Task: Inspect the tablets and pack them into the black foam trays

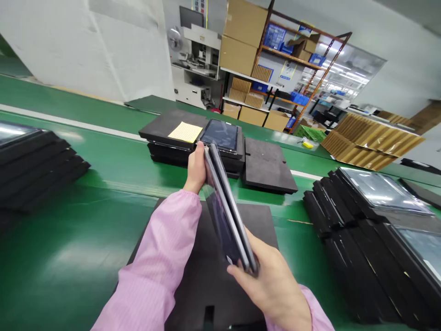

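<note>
Two flat tablet-like panels (230, 209) with grey edges stand tilted on edge between my hands, one against the other. My left hand (196, 169) grips their far end, thumb up. At the near lower end my right hand (272, 276) is closed around both panels, its thumb on the left face. Beneath them lies a black foam tray (220, 299) on the green table. Just beyond my left hand, a dark-screened panel (220, 133) rests on a stack of black foam trays (172, 117), with a yellow paper note (185, 132) beside it.
A black foam pad (267, 161) lies right of the far stack. Tray stacks (41, 170) stand at the left, and more trays (372, 266) with film-covered panels (389, 188) at the right. Cardboard dividers (372, 138) and a shelf rack (292, 55) are behind.
</note>
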`<move>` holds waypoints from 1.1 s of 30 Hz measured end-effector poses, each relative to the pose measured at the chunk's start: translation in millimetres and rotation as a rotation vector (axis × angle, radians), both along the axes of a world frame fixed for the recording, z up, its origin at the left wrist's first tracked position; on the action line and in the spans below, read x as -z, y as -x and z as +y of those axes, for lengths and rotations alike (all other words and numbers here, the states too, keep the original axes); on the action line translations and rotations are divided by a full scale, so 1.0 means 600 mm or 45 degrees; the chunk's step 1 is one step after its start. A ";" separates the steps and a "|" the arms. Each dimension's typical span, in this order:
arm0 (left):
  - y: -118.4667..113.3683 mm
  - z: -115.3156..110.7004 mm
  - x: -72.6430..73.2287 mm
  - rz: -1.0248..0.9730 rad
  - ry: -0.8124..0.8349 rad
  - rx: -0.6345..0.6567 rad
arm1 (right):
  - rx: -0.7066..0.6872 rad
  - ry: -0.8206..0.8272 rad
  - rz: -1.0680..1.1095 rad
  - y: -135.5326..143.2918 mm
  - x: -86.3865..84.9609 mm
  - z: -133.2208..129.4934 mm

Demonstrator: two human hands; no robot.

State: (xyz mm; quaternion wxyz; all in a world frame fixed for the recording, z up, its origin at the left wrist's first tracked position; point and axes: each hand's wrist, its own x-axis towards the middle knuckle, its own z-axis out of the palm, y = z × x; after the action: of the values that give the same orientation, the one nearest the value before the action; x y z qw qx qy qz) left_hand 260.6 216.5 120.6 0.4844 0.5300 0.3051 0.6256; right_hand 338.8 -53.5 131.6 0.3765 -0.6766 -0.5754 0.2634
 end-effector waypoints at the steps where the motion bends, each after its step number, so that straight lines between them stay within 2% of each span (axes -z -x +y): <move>1: 0.000 0.001 0.003 0.015 -0.021 0.010 | -0.033 0.074 0.045 -0.002 -0.005 0.003; 4: -0.002 0.003 0.009 0.026 -0.023 0.019 | -0.082 0.205 0.151 -0.008 -0.014 0.011; 15: -0.009 -0.004 0.004 -0.018 -0.065 0.093 | -0.206 0.243 0.402 -0.025 -0.018 0.019; 25: -0.014 -0.006 0.003 -0.116 -0.131 0.190 | -0.262 0.205 0.368 -0.028 -0.026 0.023; 33: -0.015 -0.023 -0.013 -0.123 -0.160 0.200 | -0.343 0.216 0.118 -0.036 -0.032 0.015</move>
State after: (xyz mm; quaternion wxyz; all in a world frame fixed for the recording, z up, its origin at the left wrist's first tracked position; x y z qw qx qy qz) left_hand 269.4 202.8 128.5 0.5119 0.5507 0.1992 0.6285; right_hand 360.7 -44.4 150.7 0.3056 -0.6099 -0.6185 0.3899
